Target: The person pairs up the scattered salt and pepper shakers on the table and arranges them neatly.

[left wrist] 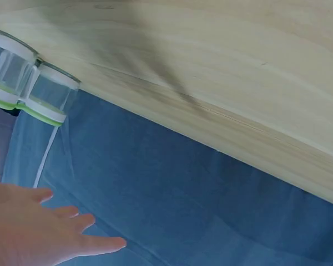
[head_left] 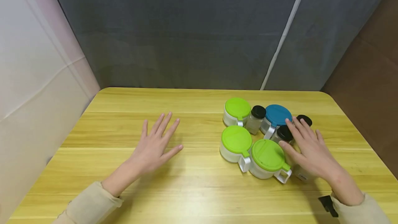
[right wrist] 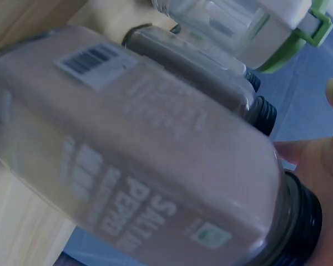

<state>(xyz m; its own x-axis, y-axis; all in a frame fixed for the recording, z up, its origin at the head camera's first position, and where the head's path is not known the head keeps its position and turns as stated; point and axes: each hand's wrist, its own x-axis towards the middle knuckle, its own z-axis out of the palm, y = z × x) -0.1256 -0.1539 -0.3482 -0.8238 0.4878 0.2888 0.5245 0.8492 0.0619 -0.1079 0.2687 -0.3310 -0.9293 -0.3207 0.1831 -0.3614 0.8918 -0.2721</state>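
Observation:
My left hand (head_left: 155, 149) hovers over the left half of the table, fingers spread and holding nothing. Over at the right, my right hand (head_left: 311, 153) has its fingers extended above a cluster of seasoning jars; whether it touches any is unclear. Three jars have green lids, one at the back (head_left: 237, 109), one in the middle (head_left: 236, 142), one in front (head_left: 268, 158). A blue-lidded jar (head_left: 277, 116) stands behind. Several black-capped shaker bottles stand among them, one (head_left: 255, 120) beside the back green jar. A shaker lettered "SALT AND PEPPER" (right wrist: 144, 155) fills the right wrist view.
The wooden table (head_left: 109, 127) has rounded far corners. Behind it hangs a dark grey cloth (head_left: 174, 34) with a pale strip (head_left: 286, 30). A white cloth (head_left: 40, 61) flanks the left side, a brown surface (head_left: 370, 68) the right.

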